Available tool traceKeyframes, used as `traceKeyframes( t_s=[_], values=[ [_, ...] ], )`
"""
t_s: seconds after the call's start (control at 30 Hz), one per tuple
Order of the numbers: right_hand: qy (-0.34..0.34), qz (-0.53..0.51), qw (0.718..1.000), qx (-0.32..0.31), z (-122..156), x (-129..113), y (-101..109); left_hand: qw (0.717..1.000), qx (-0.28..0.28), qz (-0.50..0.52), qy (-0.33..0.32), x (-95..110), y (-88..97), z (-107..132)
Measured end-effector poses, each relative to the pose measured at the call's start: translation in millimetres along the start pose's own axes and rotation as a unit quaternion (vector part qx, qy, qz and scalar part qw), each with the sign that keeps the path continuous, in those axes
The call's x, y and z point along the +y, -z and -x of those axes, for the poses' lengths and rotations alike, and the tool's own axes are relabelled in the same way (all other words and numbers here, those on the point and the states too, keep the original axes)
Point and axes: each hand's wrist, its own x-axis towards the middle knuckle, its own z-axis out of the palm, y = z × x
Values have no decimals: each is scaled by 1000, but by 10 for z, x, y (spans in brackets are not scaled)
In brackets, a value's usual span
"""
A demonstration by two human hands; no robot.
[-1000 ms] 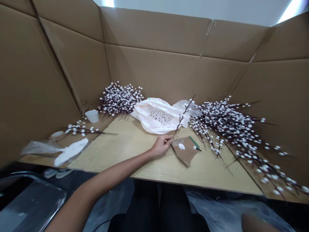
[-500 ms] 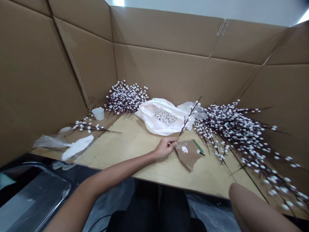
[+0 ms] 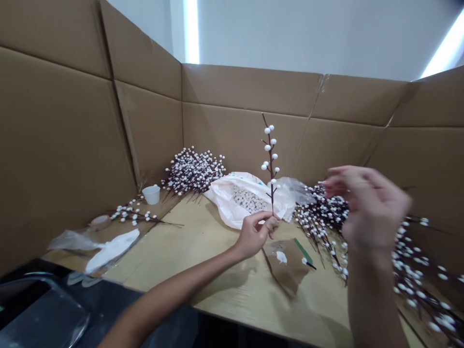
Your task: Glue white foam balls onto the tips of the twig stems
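While the budded twig (image 3: 270, 164) is held upright above the wooden tabletop (image 3: 203, 270), its bare lower end is pinched between the thumb and fingers of the left hand (image 3: 255, 234), just in front of the white plastic bag of loose buds (image 3: 246, 198). White buds are seen along the upper part of the twig, whereas the lower stretch is bare.

The right hand (image 3: 369, 208) is lifted to the right of the twig, apart from it, with its fingertips drawn together. It is blurred, so whether a bud is pinched there cannot be told.

Below and between the hands, a scrap of brown card (image 3: 290, 275) is laid on the tabletop with a dab of white paste (image 3: 281, 256) on it, and a green-handled stick (image 3: 303, 251) is laid across its edge. A heap of budded branches (image 3: 322, 222) is piled to the right, and a second bundle (image 3: 194, 169) is propped at the back left, near a small white cup (image 3: 151, 194).

The step in hand is judged to be the fitting of buds onto the twig, partly done. For the next move, a steady hold on the stem would be called for, and a fine pinch brought to a bare spur without the fitted buds being knocked.
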Motion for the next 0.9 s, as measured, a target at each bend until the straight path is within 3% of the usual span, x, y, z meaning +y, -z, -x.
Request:
traceKeyframes(
  t_s=[0.13, 0.2, 0.4, 0.67, 0.8, 0.9],
  values=[
    [-146, -55, 973, -169, -82, 196, -347, 999, -3, 31, -35, 225, -117, -131],
    [-189, -92, 957, -202, -76, 244, -438, 998, -8, 39, -53, 300, -168, -194],
    [-219, -218, 941, -140, -53, 326, -547, 995, 12, 36, -92, 320, -251, -348],
    [-184, -233, 949, -102, -94, 415, -576, 994, 18, 2, -107, 213, -334, -468],
    [-122, -239, 960, -86, -156, 452, -520, 988, -66, -115, -73, 221, -89, -566],
    [-87, -246, 962, -77, -232, 459, -438, 935, -132, -325, -61, 174, 288, -722]
  ],
)
